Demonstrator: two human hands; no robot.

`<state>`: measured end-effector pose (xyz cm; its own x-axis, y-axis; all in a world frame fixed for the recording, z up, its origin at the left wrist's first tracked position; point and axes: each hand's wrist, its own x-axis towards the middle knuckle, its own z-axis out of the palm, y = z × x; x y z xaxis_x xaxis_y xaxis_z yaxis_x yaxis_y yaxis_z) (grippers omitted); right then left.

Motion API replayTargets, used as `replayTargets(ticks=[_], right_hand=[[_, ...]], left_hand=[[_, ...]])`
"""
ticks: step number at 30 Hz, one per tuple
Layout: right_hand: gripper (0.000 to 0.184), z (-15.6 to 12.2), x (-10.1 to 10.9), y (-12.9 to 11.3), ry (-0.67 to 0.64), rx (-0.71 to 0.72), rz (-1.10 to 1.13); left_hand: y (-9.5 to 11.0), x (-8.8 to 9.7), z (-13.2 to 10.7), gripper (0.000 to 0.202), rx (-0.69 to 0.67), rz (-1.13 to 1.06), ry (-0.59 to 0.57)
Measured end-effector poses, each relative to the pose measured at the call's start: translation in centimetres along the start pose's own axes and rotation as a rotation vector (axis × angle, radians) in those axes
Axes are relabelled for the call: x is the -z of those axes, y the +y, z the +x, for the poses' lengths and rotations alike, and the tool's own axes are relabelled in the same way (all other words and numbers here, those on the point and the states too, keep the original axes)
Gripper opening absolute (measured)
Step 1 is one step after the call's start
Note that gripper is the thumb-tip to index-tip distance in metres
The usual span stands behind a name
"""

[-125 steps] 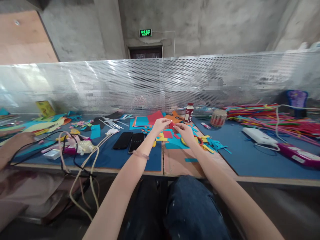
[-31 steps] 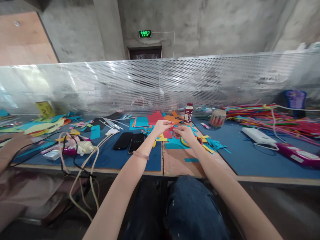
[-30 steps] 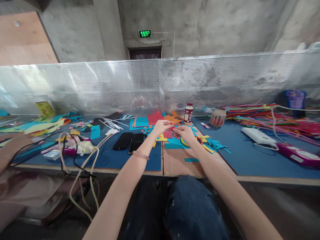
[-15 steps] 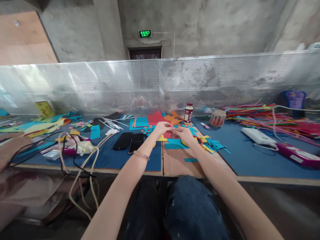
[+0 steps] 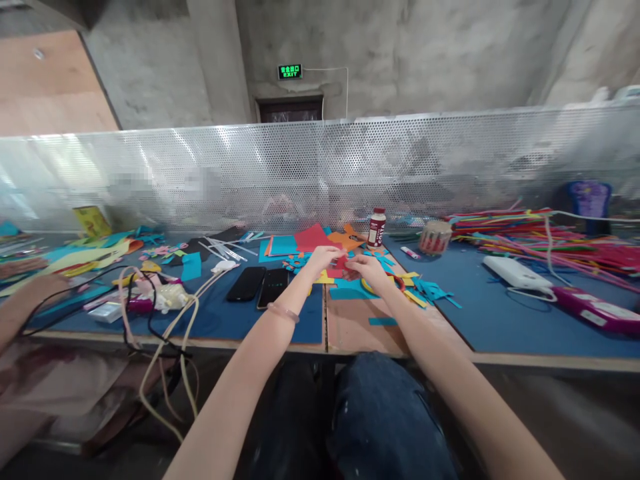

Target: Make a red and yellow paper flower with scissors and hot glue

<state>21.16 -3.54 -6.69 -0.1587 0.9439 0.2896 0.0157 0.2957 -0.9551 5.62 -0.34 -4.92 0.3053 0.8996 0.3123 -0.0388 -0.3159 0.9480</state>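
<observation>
Head view: I read left hand, right hand fingers pinching red paper near bottle; likely shaping, next wants steadiness.

Soft, dim light; glare streaks the metal panel beyond the slightly blurred fingers; far to either side, shapes stretch.

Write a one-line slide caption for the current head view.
Left hand and right hand close together above colored paper, with two dark phones and a bottle nearby.
</observation>
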Motion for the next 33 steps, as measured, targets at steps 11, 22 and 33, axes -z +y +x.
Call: replayTargets(ticks=[11,22,33], right_hand=[[0.032,0.6,0.5,1.0,-0.075,0.019,-0.088],[0.039,0.6,0.4,1.4,-0.112,0.022,-0.044],[0.039,0.1,0.4,0.9,-0.073,0.119,0.003]], left_hand=[[-0.3,0.1,0.1,0.024,0.018,-0.021,0.054],[-0.2,0.5,0.4,0.039,0.041,-0.140,0.051],[0.7,0.0,-0.1,0.035,-0.062,-0.146,-0.081]])
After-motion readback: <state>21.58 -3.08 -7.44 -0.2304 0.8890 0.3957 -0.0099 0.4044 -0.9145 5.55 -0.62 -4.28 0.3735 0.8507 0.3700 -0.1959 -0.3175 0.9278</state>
